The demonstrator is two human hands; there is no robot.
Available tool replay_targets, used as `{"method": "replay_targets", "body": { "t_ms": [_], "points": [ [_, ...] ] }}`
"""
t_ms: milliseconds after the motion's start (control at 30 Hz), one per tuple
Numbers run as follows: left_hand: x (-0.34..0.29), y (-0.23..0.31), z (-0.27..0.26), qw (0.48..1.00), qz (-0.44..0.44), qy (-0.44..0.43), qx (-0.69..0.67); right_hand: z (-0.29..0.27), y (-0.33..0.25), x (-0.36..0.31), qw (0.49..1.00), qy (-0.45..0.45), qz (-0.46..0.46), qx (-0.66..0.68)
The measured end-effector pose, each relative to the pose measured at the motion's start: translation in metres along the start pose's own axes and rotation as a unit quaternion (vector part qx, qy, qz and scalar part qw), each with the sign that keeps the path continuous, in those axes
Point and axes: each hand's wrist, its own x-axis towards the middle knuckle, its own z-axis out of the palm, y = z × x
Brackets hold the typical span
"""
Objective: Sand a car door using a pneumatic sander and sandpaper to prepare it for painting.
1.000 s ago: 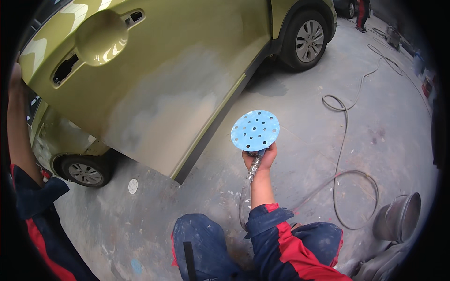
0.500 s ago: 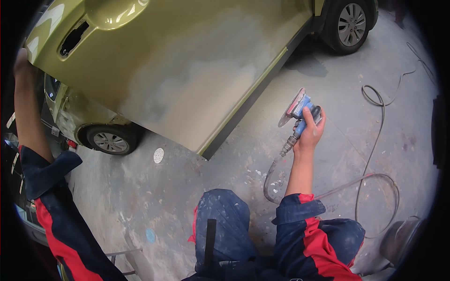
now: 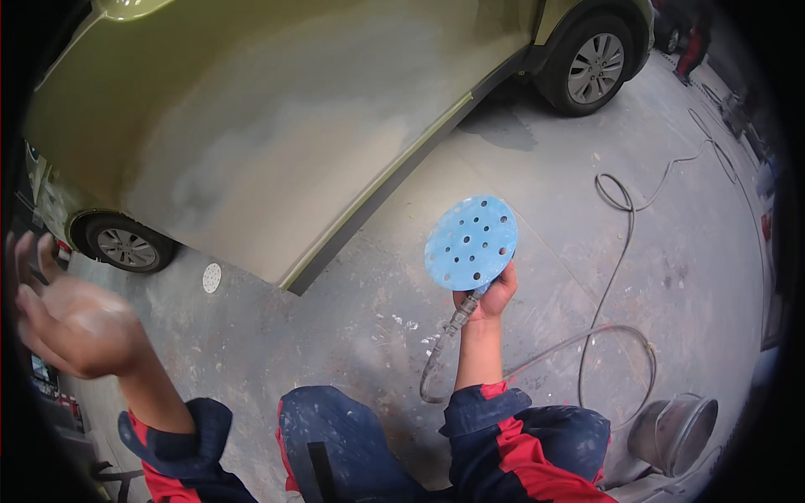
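**Grey floor point(image 3: 537, 218), with a sander point(image 3: 471, 243) held beside a green car door point(image 3: 277, 159)**

The right forearm point(image 3: 480, 356) stands nearly upright, its right hand point(image 3: 493, 295) behind the sander's blue holed disc point(image 3: 457, 230), which faces the camera. Those fingers are clamped on the sander, mostly hidden by the disc; a hose point(image 3: 426, 377) runs down beside the forearm. The sander is above the floor, apart from the car door. The left hand point(image 3: 88, 323) is raised at far left, fingers apart and loosely curled.
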Motion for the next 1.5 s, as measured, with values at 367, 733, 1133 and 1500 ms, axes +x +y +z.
{"method": "replay_targets", "body": {
  "t_ms": [367, 733, 1133, 1500],
  "points": [
    [-0.311, 0.147, 0.113, 0.842, -0.265, -0.438, -0.169, -0.037, 0.012, -0.058, 0.995, -0.074, 0.051, -0.050],
    [-0.348, 0.129, 0.091, 0.778, -0.519, -0.349, -0.059, -0.056, 0.032, -0.070, 0.965, 0.016, 0.261, -0.014],
    [-0.404, 0.053, 0.049, 0.729, -0.538, -0.421, -0.044, -0.032, 0.008, -0.060, 0.962, 0.049, 0.018, -0.267],
    [-0.368, 0.093, 0.102, 0.547, -0.722, -0.311, -0.288, 0.013, 0.050, -0.093, 0.803, 0.041, -0.120, -0.582]
  ]
}}
